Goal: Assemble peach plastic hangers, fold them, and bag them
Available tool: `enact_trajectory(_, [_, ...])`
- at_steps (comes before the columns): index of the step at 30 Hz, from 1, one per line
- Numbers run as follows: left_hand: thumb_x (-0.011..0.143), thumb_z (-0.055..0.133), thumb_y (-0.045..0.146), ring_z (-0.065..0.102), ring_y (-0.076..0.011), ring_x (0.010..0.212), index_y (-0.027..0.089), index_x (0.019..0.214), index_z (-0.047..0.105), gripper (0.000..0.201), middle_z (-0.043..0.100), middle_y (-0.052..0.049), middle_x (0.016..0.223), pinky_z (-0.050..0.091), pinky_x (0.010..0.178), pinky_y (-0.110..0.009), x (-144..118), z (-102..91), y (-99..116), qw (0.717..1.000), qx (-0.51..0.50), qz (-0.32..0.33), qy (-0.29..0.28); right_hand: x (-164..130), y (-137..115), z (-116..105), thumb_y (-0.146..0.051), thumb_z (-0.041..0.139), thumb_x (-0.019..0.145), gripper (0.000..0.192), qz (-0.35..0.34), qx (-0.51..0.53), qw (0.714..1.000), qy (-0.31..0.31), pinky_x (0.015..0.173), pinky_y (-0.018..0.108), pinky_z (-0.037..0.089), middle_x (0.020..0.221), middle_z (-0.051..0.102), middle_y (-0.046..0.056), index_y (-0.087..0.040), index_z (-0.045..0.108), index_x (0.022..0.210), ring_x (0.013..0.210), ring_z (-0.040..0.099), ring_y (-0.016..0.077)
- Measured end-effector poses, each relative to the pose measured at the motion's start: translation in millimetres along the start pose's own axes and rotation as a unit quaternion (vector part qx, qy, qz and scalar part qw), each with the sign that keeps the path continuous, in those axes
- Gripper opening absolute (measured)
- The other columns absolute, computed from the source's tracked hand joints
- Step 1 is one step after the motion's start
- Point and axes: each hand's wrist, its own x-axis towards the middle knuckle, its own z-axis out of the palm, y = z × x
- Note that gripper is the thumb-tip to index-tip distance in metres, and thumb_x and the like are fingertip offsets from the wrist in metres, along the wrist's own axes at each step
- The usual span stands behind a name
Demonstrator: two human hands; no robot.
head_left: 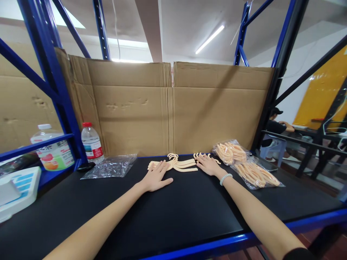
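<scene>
With 12 o'clock straight ahead of the wearer, the pale strands (184, 165) lie on the black tabletop (189, 213) toward its 12 o'clock edge, between and under the two hands; their long axis runs crosswise, from 9 to 3 o'clock, and the straight lengths in the gap point to 3 o'clock, the nearest one tilting slightly toward 4. Hooked ends rise toward 12 o'clock just beside the left fingers; more curled ends show around the right fingers.

The left hand (157, 177) is flat and wide, palm down, fingers toward 1 o'clock on the strands, thumb out toward 3; the right hand (209, 165) is also flat and spread, fingers toward 11 o'clock over the curled ends; neither wraps around anything visible, though I cannot tell what lies under the palms. A bracelet (226, 179) circles the right wrist.

Two filled bags (256, 173) of similar strands sit at 3 to 4 o'clock from the right hand; a flat bag (110, 166) lies at 9 to 10 o'clock from the left, with a red-capped bottle (92, 144) just beyond it; cardboard (130, 112) stands upright at 12 o'clock.
</scene>
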Motion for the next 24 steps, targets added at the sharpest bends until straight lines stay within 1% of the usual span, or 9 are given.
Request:
enact_trajectory(4, [0.085,0.022,0.072,0.006,-0.0288,0.143,0.013,0.148,0.019,0.087,0.008,-0.016,0.154,0.005,0.112,-0.054,0,1.1,0,1.000,0.004,-0.003,0.005,0,3,0,-0.042,0.021,0.098,0.051,0.021,-0.007,1.000,0.008,0.106,0.057,0.020,0.152,0.027,0.009,-0.023,0.035,0.143,0.139,0.020,0.0321])
enact_trajectory(6, [0.085,0.022,0.072,0.006,-0.0284,0.143,0.012,0.148,0.018,0.087,0.008,-0.015,0.154,0.004,0.112,-0.054,0,2.3,-1,1.000,0.009,-0.001,0.005,-1,1,-1,-0.040,0.020,0.099,0.051,0.027,-0.009,0.999,0.017,0.106,0.060,0.015,0.153,0.024,0.008,-0.023,0.031,0.145,0.139,0.016,0.0331])
enact_trajectory(8, [0.086,0.022,0.071,0.006,-0.0281,0.143,0.011,0.148,0.018,0.086,0.008,-0.015,0.154,0.002,0.113,-0.054,0,3.6,-1,1.000,0.014,0.000,0.011,-2,-2,-3,-0.038,0.020,0.099,0.051,0.022,-0.011,0.999,0.021,0.108,0.059,0.011,0.154,0.021,0.006,-0.024,0.025,0.147,0.141,0.011,0.0314])
enact_trajectory(11, [0.087,0.023,0.069,0.008,-0.0274,0.143,0.014,0.149,0.017,0.083,0.011,-0.014,0.154,0.000,0.113,-0.053,0,4.8,-2,0.999,0.015,0.007,0.033,-4,-4,-6,-0.039,0.024,0.098,0.051,0.003,-0.010,1.000,0.000,0.109,0.056,0.013,0.153,0.022,0.005,-0.024,0.027,0.147,0.141,0.012,0.0287])
enact_trajectory(14, [0.088,0.026,0.065,0.011,-0.0275,0.143,0.017,0.149,0.018,0.078,0.016,-0.012,0.154,0.001,0.113,-0.054,0,5.3,-4,0.998,0.011,0.012,0.053,-6,-3,-7,-0.041,0.026,0.097,0.052,0.006,-0.006,1.000,-0.016,0.107,0.060,0.015,0.152,0.025,0.009,-0.020,0.033,0.145,0.139,0.017,0.0333])
enact_trajectory(16, [0.089,0.027,0.062,0.014,-0.0276,0.143,0.017,0.148,0.019,0.075,0.020,-0.012,0.153,0.003,0.113,-0.054,-1,6.0,-4,0.998,0.012,0.006,0.069,-6,-5,-10,-0.042,0.024,0.098,0.054,0.010,-0.001,1.000,-0.007,0.106,0.061,0.015,0.152,0.024,0.010,-0.018,0.032,0.145,0.139,0.017,0.0348])
enact_trajectory(18, [0.091,0.028,0.058,0.016,-0.0273,0.142,0.016,0.148,0.021,0.071,0.023,-0.013,0.152,0.004,0.113,-0.053,-3,7.6,-3,0.996,0.019,-0.009,0.090,-5,-12,-14,-0.044,0.020,0.098,0.055,0.000,0.005,1.000,0.014,0.110,0.056,0.012,0.154,0.020,0.009,-0.018,0.027,0.147,0.141,0.013,0.0305])
enact_trajectory(21, [0.091,0.029,0.051,0.014,-0.0295,0.142,0.012,0.148,0.020,0.070,0.021,-0.015,0.153,0.008,0.113,-0.055,-6,11.5,5,0.990,0.040,-0.071,0.115,-6,-33,-17,-0.048,0.016,0.098,0.060,-0.048,0.027,0.998,0.042,0.114,0.045,0.010,0.155,0.017,0.007,-0.015,0.018,0.149,0.142,0.008,0.0218])
enact_trajectory(24, [0.090,0.027,0.055,0.009,-0.0333,0.142,0.007,0.147,0.020,0.075,0.015,-0.018,0.153,0.013,0.110,-0.059,-10,14.1,16,0.987,0.040,-0.124,0.095,-11,-56,-12,-0.055,0.019,0.096,0.070,-0.119,0.056,0.991,0.020,0.114,0.045,0.009,0.154,0.016,0.010,-0.011,0.015,0.149,0.143,0.006,0.0234])
